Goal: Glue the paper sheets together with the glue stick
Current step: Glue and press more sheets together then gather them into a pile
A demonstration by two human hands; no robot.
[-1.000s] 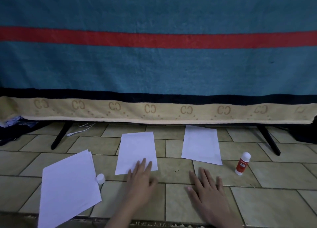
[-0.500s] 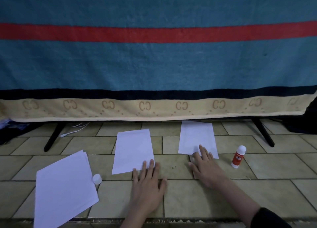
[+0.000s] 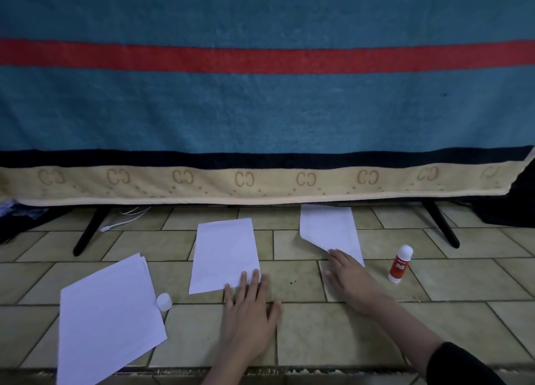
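Red glue stick [image 3: 400,264] upright right of right hand [image 3: 348,280], fingers flat, lifting right sheet's [image 3: 330,229] corner. Left hand [image 3: 250,312] spread flat on middle sheet [image 3: 224,254]. White cap [image 3: 164,301] beside paper stack [image 3: 107,315].

Two bare hands: left hand [image 3: 249,318], right hand [image 3: 351,283]. Forearms bare. Right arm: dark sleeve [image 3: 460,364], cuff near elbow. Left arm: bare to frame edge.

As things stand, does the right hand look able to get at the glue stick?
Probably yes. The right hand lies on the near corner of the right sheet, and the glue stick stands upright just beside it, with only bare floor tile between them.
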